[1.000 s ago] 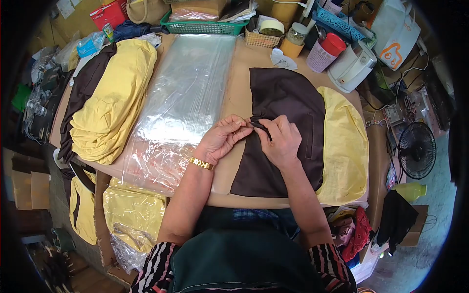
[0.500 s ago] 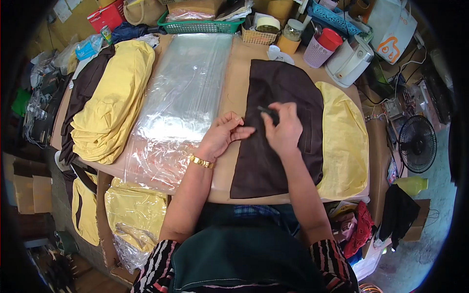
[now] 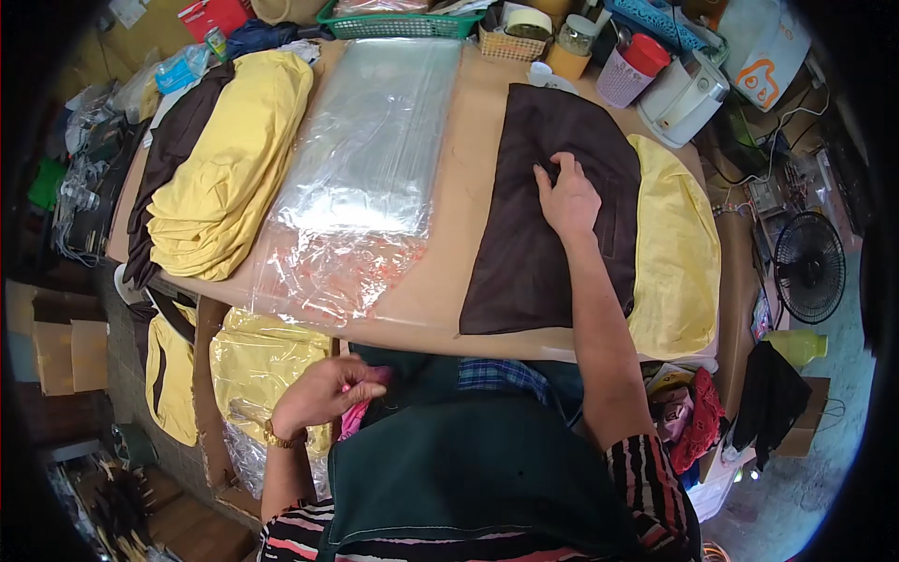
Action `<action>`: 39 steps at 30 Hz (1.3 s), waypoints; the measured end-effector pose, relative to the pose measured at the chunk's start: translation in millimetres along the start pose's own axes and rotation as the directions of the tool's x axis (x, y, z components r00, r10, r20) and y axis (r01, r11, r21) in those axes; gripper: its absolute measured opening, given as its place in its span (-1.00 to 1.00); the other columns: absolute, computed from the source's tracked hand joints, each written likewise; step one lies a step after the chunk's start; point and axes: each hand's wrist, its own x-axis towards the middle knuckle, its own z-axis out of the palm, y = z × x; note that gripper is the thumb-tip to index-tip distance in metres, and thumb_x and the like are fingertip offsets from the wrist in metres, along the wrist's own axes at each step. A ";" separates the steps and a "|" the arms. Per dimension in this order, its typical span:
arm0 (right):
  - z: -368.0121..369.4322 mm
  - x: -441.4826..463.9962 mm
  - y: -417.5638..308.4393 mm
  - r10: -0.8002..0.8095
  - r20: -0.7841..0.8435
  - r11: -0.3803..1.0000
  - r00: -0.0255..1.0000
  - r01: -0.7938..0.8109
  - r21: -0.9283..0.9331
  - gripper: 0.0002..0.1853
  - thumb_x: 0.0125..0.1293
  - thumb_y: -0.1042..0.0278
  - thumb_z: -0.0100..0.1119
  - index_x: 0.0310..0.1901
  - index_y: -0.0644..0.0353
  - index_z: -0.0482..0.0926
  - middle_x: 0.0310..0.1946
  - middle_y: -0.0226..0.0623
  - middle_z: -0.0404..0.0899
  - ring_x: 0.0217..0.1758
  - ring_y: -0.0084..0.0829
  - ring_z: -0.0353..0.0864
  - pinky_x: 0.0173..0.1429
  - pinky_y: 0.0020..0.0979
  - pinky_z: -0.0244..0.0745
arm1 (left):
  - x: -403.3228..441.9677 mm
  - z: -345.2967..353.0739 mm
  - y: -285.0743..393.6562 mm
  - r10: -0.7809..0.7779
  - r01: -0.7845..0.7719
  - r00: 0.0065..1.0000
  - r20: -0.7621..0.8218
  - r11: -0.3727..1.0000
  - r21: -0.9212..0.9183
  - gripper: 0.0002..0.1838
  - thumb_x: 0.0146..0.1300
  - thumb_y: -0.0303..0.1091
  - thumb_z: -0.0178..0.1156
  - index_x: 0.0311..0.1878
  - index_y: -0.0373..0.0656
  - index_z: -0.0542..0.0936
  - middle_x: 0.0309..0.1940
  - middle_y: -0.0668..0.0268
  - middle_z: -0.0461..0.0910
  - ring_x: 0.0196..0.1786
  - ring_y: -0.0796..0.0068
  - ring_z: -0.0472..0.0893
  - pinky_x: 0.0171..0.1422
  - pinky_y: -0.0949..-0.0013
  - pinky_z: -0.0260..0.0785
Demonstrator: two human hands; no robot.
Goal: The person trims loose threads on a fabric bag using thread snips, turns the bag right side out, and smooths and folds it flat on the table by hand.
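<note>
A dark brown folded garment (image 3: 524, 253), with a stitched slit like a pocket, lies flat on the table. My right hand (image 3: 569, 199) rests over its upper middle with fingers curled; whatever may be between them is lost against the dark cloth. Beside the garment on the right is a yellow folded cloth (image 3: 676, 253). My left hand (image 3: 328, 391), a gold watch (image 3: 279, 436) on its wrist, is below the table's front edge, close to my dark green apron (image 3: 468, 478). Its fingers are pressed together near something pink (image 3: 354, 417); what they hold is unclear.
Clear plastic bags (image 3: 375, 140) lie stacked at the middle of the table (image 3: 459, 178). To their left is a pile of yellow garments (image 3: 229, 169). Along the back stand a green basket (image 3: 403, 25), a pink cup (image 3: 623, 84) and a white kettle (image 3: 682, 98). A fan (image 3: 810, 267) is at right.
My left hand has moved from beside the garment down and left, off the table towards my apron. My right hand stays over the garment; the small dark tool seen in it earlier is no longer distinct.
</note>
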 end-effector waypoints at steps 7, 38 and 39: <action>-13.3 -13.4 -4.4 -0.083 0.011 0.982 0.997 0.079 0.173 -0.68 0.31 0.18 0.22 0.02 0.09 0.44 -0.14 -0.11 0.65 -0.10 -0.02 0.66 -0.09 -0.10 0.53 | 143.6 6.3 51.1 0.362 -0.368 0.772 -0.522 0.925 0.098 -0.68 0.35 -0.52 0.00 0.14 -0.31 0.53 -0.11 0.01 0.65 -0.11 0.08 0.67 0.02 0.22 0.50; -60.8 -140.8 -52.0 -0.376 0.207 0.747 0.903 0.163 0.645 -0.84 0.08 0.51 0.38 -0.32 0.30 0.60 -0.43 -0.21 0.47 -0.41 -0.28 0.53 -0.31 -0.34 0.41 | 89.6 87.7 32.4 -0.122 0.011 0.991 -0.048 0.450 -0.893 -0.54 0.42 -0.30 0.19 0.29 -0.30 0.46 -0.23 0.35 0.68 -0.27 0.68 0.59 -0.14 0.59 0.49; -62.9 -144.0 -55.5 -0.371 0.206 0.749 0.906 0.160 0.643 -0.84 0.08 0.51 0.38 -0.32 0.30 0.60 -0.43 -0.21 0.47 -0.41 -0.28 0.53 -0.31 -0.34 0.41 | 101.0 87.8 36.3 -0.153 -0.051 0.982 -0.113 0.359 -0.932 -0.54 0.40 -0.30 0.21 0.30 -0.29 0.46 -0.27 0.38 0.66 -0.30 0.72 0.57 -0.21 0.62 0.46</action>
